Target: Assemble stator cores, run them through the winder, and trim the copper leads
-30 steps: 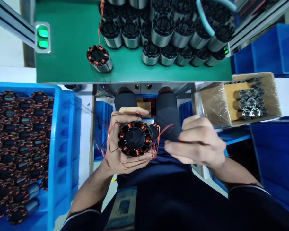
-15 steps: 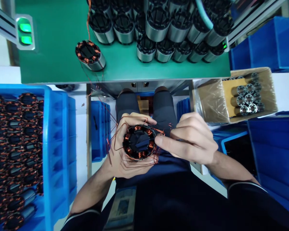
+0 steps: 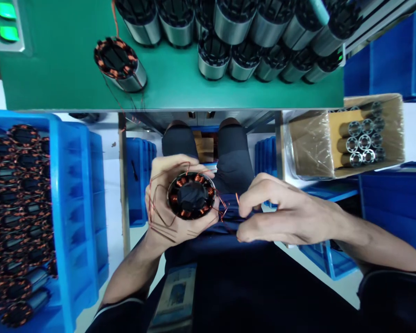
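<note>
My left hand point(image 3: 166, 222) is wrapped round a wound motor stator point(image 3: 192, 196), its open ring end facing up. Copper coils sit round the black inner ring, and loose copper wires point(image 3: 156, 203) loop over the fingers and wrist. More wire ends point(image 3: 223, 208) stick out on the stator's right side. Apart from the stator, to its right, my right hand point(image 3: 280, 210) has its thumb and index finger spread. A short bit of copper wire shows at the index fingertip; whether it touches the skin I cannot tell.
On the green bench point(image 3: 173, 95) stand a wound stator point(image 3: 121, 64) and several unwound stator cores point(image 3: 235, 23). A blue crate point(image 3: 57, 185) full of wound stators is at the left. A cardboard box point(image 3: 308, 143) of metal cores sits at the right, near blue bins point(image 3: 395, 203).
My right hand has drawn back from the stator's wires, and its thumb and index finger have parted. My left hand has shifted slightly left and up with the stator. The head view has shifted.
</note>
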Action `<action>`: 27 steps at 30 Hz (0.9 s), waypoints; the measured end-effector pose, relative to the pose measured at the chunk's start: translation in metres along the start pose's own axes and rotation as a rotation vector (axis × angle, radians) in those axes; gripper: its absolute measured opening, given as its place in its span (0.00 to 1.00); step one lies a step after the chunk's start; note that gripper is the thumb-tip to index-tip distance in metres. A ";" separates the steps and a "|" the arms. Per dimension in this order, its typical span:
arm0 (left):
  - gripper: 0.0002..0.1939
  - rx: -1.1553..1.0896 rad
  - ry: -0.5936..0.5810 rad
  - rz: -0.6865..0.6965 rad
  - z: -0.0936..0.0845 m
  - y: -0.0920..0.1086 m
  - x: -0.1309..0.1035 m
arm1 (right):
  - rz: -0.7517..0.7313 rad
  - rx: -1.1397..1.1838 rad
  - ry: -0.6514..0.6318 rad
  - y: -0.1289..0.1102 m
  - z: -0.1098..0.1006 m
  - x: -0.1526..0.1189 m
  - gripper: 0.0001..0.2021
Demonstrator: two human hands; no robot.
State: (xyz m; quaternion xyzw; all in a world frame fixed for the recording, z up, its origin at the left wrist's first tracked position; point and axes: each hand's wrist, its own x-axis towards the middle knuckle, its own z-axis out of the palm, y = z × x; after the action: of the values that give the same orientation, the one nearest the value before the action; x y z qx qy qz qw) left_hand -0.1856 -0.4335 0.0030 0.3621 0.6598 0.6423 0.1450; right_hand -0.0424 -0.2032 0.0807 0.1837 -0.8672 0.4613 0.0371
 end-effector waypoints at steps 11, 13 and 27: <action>0.26 -0.663 -0.044 -0.322 0.023 0.015 0.004 | -0.076 0.477 0.219 0.008 0.058 -0.001 0.06; 0.23 -0.878 -0.014 -0.457 0.038 0.008 -0.003 | -0.127 0.220 0.218 0.014 0.066 -0.004 0.09; 0.44 -0.195 -0.214 0.082 -0.002 -0.005 0.021 | 0.371 0.566 0.330 0.020 0.028 0.017 0.13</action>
State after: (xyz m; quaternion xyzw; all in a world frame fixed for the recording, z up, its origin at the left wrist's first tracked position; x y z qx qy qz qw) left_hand -0.2026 -0.4204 0.0040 0.4392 0.5598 0.6665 0.2225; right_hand -0.0622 -0.2212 0.0529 -0.0502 -0.7062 0.7051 0.0398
